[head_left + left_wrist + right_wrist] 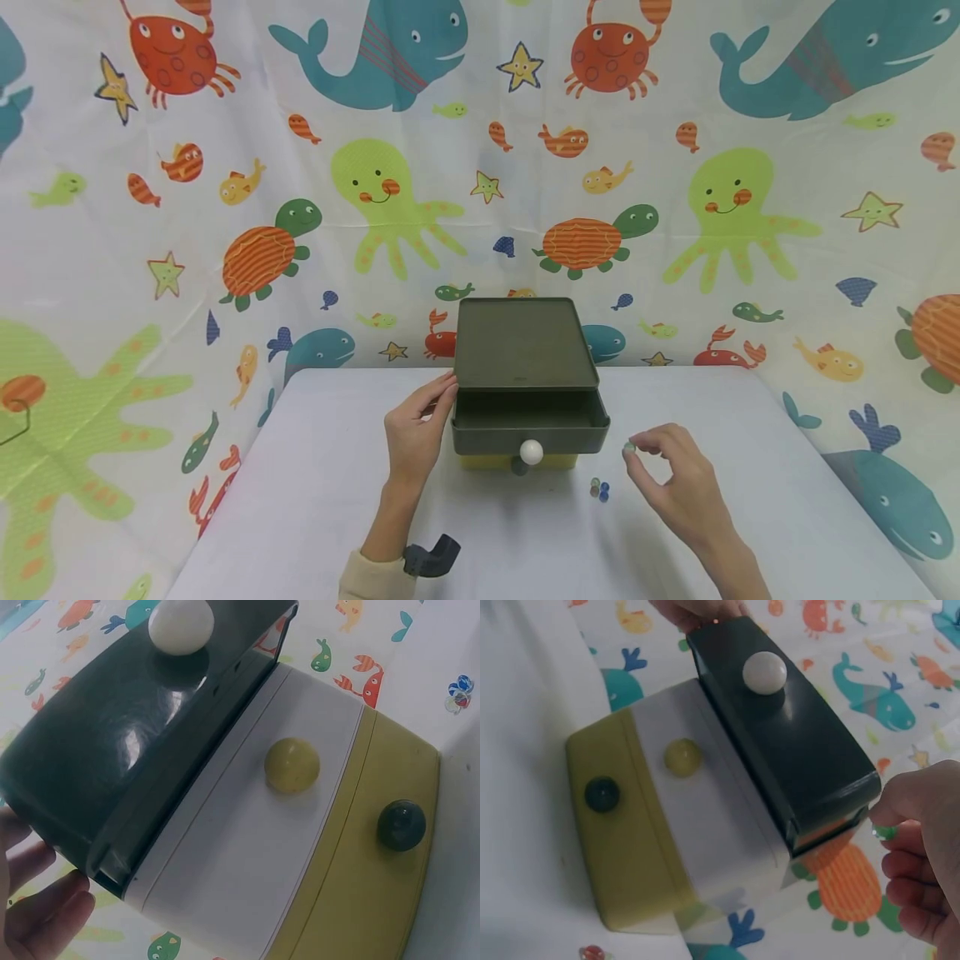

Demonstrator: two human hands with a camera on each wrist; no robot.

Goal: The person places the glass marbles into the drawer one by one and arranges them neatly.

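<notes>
My left hand [415, 433] rests against the left side of the small drawer box [525, 346]. Its fingers are almost straight and only touch the box near the top drawer [530, 419]; they hold nothing. This dark drawer is pulled out toward me, and its white knob [531, 452] points at me. In the wrist views I see two more drawers below it, a white one with a yellow knob [292, 764] and a yellow one with a dark knob [401, 824]; both are closed.

My right hand [678, 479] is lifted a little above the table [315, 500], to the right of the open drawer. The thumb and the first fingers pinch one small greenish marble [628, 448]. The other fingers are curled loosely. Two or three more marbles [599, 489] lie on the table, near the front right corner of the box.

I judge that I am in the step of putting marbles into the open drawer, with one marble already picked up and not yet inside. The next move calls for carrying the pinched marble to the left, over the front wall of the drawer, and opening the fingers only when it is low inside, so it does not bounce out. My left hand should hold the box steady.
</notes>
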